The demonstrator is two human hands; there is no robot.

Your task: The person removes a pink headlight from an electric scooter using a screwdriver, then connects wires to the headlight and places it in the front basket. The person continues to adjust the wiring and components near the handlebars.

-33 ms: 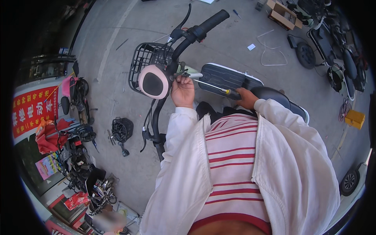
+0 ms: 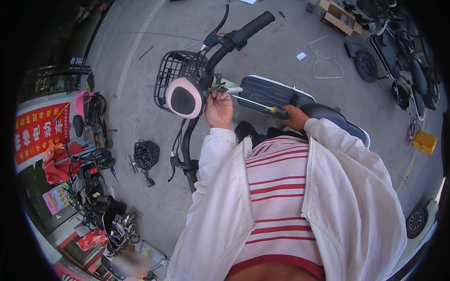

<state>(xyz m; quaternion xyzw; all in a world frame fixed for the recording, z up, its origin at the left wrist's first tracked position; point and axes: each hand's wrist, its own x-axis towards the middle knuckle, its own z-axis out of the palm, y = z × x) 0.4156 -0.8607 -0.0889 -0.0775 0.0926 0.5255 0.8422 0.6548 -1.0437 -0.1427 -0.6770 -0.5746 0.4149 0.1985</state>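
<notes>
An electric scooter stands before me, with a pink-and-black round display housing (image 2: 185, 99), black handlebars (image 2: 251, 31) and a wire front basket (image 2: 165, 75). My right hand (image 2: 295, 117) is wrapped round the handle of a screwdriver (image 2: 255, 103), its shaft pointing left to the steering column. Beside the display housing, my left hand (image 2: 219, 110) has its fingers curled and pinched at the column, close to the screwdriver's tip. Whatever lies in that pinch is hidden. Behind the screwdriver are the dark footboard (image 2: 262, 91) and the black seat (image 2: 323, 114).
A cardboard box (image 2: 335, 21) and parked scooters (image 2: 393, 51) stand at the upper right, a yellow box (image 2: 424, 143) below them. A loose black basket (image 2: 146, 154) lies on the floor at left. More scooters (image 2: 98, 196) line the left side. A car wheel (image 2: 416, 222) shows at right.
My hands, the screwdriver and the scooter look the same. The car wheel at the right edge has shifted slightly downward in the picture.
</notes>
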